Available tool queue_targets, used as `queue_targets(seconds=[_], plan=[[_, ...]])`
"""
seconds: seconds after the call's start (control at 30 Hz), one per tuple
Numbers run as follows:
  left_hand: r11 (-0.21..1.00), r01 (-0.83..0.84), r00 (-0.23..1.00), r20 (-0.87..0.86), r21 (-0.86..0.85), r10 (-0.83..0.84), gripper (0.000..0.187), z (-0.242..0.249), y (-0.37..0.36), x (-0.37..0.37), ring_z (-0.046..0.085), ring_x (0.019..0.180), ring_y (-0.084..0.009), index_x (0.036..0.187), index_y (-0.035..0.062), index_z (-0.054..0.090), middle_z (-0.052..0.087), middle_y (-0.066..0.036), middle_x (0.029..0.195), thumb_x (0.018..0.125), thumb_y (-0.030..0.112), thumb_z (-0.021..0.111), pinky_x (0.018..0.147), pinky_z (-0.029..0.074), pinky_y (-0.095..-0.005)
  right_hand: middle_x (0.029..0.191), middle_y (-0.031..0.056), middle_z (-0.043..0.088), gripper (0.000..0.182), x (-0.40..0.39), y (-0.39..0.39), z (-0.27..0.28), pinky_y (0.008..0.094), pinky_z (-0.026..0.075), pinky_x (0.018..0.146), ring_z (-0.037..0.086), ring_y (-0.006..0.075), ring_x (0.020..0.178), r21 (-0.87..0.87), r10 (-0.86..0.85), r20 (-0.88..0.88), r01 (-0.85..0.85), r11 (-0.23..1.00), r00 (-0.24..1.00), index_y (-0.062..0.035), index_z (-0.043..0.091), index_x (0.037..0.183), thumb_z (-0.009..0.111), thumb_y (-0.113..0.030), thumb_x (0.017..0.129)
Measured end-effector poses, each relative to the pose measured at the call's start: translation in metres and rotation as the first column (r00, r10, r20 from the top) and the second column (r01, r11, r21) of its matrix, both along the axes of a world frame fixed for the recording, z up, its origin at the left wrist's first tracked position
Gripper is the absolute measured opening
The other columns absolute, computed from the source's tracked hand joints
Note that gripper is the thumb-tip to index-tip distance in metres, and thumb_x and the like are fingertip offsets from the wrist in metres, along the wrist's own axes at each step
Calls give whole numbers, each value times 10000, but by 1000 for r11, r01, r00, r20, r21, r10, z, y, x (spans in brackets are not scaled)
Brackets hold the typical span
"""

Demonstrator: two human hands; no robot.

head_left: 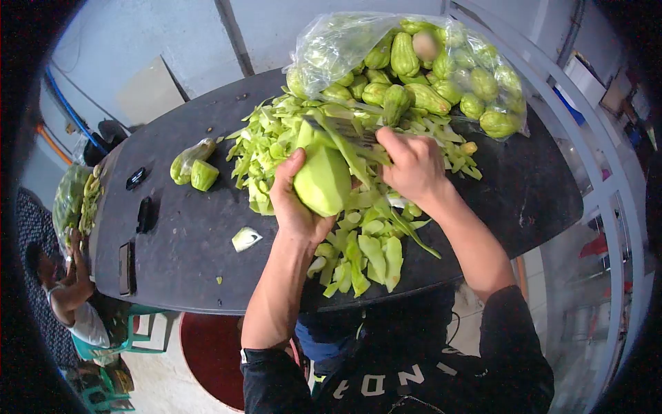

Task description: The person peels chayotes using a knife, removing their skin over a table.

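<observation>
My left hand (293, 203) grips a mostly peeled, pale green chayote (323, 183) from below, thumb along its side. In my right hand (417, 165) is a knife, its grey blade (355, 136) blurred at the top of the chayote. A strip of green peel (350, 155) hangs between the blade and the chayote. Behind and under my hands lies a heap of peelings (269, 138), and more peel strips (372, 259) spread toward the table's near edge. The knife's handle is hidden in my fingers.
A clear plastic bag (338, 52) of whole chayotes (405, 55) lies at the back of the dark table (186, 241). Left are chayote pieces (204, 175), a white-green offcut (246, 239) and small black objects (144, 214). Another person (69, 297) sits far left; metal rails (600, 172) stand right.
</observation>
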State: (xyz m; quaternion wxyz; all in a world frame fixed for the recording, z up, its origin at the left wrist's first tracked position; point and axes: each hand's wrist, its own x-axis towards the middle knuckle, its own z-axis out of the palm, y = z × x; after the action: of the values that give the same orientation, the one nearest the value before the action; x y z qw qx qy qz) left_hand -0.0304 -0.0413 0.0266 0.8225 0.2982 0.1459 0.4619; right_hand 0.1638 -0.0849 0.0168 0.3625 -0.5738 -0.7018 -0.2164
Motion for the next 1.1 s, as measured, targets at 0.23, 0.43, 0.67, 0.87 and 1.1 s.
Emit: queue_targets(seconds=[0.23,0.43,0.67,0.87,1.1], plan=[[989,63,980,198,-134,-36,465,-3,14,6,626,1001,-296,1254,-9,520,631,-174,1097,948,340,495,916,510,-466,715,169,653,226,11,8,6,483,497,584,637,408,680,-179,-161,-189,128,975,969,-73,582,973,688,-130,783],[964,-113,979,137,-242,149,407,-6,23,-3,609,997,-278,1154,5,569,642,-138,1059,953,351,492,917,494,-446,648,106,596,241,-12,-5,0,411,495,514,632,313,592,61,138,39,-140,988,990,-61,584,910,705,-157,724],[985,54,975,221,-165,-17,466,-7,21,-8,645,871,-258,1072,31,623,667,-116,967,937,450,471,810,531,-422,589,22,512,169,-39,-20,6,322,469,459,567,178,525,156,210,267,-257,954,940,1,598,897,619,-96,760],[975,-48,986,145,-217,81,425,-4,20,-9,644,887,-259,1071,48,622,669,-111,953,933,431,499,823,520,-415,593,24,520,163,-36,-22,8,308,479,472,576,181,523,167,211,280,-264,950,937,-7,608,895,617,-86,753],[977,-155,984,69,-147,167,395,0,19,-6,637,918,-251,1148,45,591,661,-119,1016,956,377,499,852,514,-404,616,44,561,216,-21,-18,6,344,495,485,621,226,550,140,205,180,-231,963,962,-38,608,892,662,-95,691]])
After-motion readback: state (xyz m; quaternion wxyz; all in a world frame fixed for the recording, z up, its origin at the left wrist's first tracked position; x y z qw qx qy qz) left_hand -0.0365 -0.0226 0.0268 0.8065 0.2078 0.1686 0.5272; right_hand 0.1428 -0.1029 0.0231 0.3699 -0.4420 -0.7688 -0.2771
